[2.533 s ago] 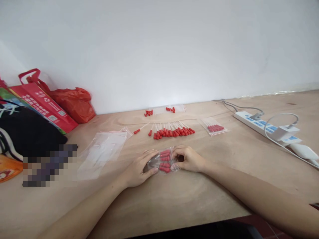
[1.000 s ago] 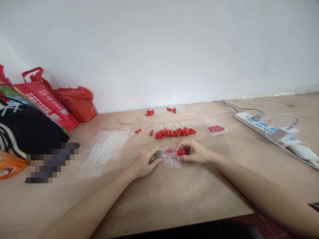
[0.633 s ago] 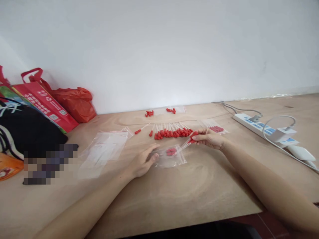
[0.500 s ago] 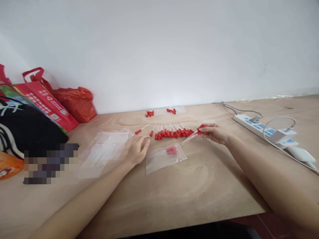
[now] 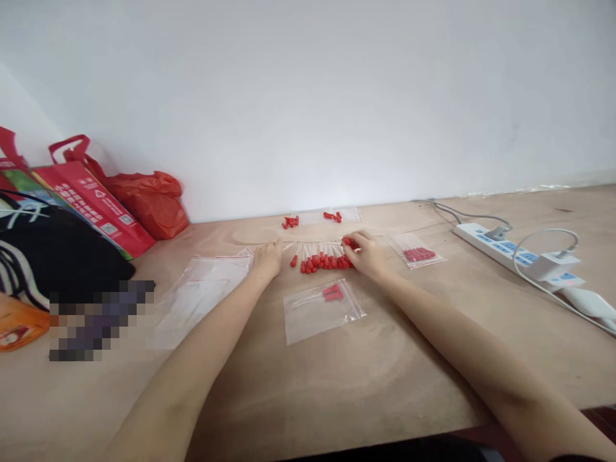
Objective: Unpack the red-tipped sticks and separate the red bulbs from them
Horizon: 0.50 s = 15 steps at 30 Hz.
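Note:
Several glass droppers with red rubber bulbs (image 5: 315, 262) lie in a row mid-table, bulbs toward me and thin stems pointing to the wall. My left hand (image 5: 268, 260) is closed at the row's left end around a dropper, whose pale stem (image 5: 289, 246) shows beside the fingertips; its bulb is hidden. At the right end my right hand (image 5: 369, 256) pinches a red dropper bulb (image 5: 350, 243); how many it holds I cannot tell. In front of the row lies a clear zip bag (image 5: 308, 321) with a few droppers inside.
Another filled zip bag (image 5: 418, 252) lies right of my right hand. Flat zip bags (image 5: 192, 301) are at left. More droppers (image 5: 290, 222) lie near the wall. A power strip (image 5: 500, 244) with cables stands at right; red bags (image 5: 149, 199) and a black bag (image 5: 62, 256) at left.
My right hand has moved left from beside the row to its right end, uncovering the filled bag. My left hand has moved forward over the separate dropper at left.

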Available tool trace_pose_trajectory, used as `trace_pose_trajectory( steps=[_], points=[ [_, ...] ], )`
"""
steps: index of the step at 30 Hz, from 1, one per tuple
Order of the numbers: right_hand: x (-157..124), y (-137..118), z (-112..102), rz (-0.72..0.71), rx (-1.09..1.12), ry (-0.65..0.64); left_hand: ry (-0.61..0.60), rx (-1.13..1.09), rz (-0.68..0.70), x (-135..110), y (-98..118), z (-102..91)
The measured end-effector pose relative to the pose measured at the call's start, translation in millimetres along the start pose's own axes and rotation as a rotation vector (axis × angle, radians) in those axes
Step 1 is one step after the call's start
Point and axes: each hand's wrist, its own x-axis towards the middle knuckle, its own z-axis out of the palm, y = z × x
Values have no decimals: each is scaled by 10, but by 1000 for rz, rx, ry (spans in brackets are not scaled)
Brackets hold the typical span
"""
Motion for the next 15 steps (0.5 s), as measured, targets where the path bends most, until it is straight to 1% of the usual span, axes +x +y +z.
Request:
trace_pose_trajectory(
  steps=[3, 6, 8, 11, 15],
  points=[
    [-43, 11, 72, -54, -108, -36, -38, -103, -57, 6, 73, 30],
    [-66, 19, 111, -48, -179, -69, -72, -227, -104, 10, 125, 97],
    [-75, 3, 123, -37, -209, -94, -85, -307, -110, -18, 150, 141],
    [-82, -45, 122, -30, -290, -113, -56, -377, -98, -118, 182, 170],
    [-94, -82, 104, -16, -409, -80, 30, -382, -77, -266, 222, 154]
  ],
)
